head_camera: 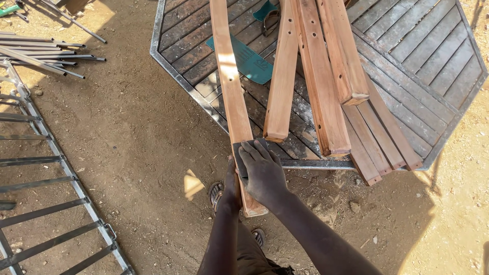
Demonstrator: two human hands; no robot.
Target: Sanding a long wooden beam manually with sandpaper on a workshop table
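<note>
A long reddish wooden slat [230,86] lies across the slatted metal table [173,76], its near end sticking out past the rim. My right hand [262,173] presses a dark sheet of sandpaper [242,148] flat on the slat near that end. My left hand [232,188] grips the slat's left edge from the side, mostly hidden behind the right hand.
Several more wooden slats [321,86] lie side by side on the table to the right. A teal sheet [249,61] rests on the table top. A metal grille [56,173] and loose metal rods [41,53] lie on the dirt at left.
</note>
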